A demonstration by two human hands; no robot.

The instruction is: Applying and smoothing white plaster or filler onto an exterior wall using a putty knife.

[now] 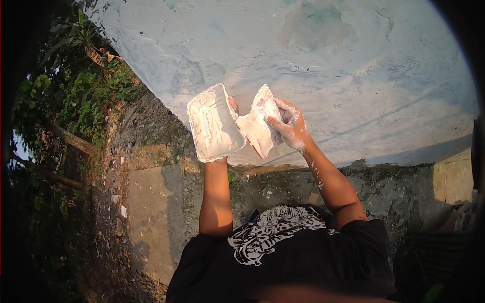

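Note:
My left hand (233, 104) holds up a shallow rectangular tray (191, 126) from beneath; most of the hand is hidden, with fingertips showing at the tray's right rim. Thick white paste, like wall putty, coats the tray's inside. My right hand (293, 126), smeared with white, is closed on a flat spreader (261, 129) by its right side. Paste covers most of the spreader, and a little red shows along its lower edge. Its left corner meets the tray's right rim, as far as I can see.
A pale blue-white wall (348, 101) with patchy coating stands in front of me. Rough ground and a concrete slab (154, 212) lie below, to the left. Green plants (86, 86) and a leaning trunk (68, 136) line the far left.

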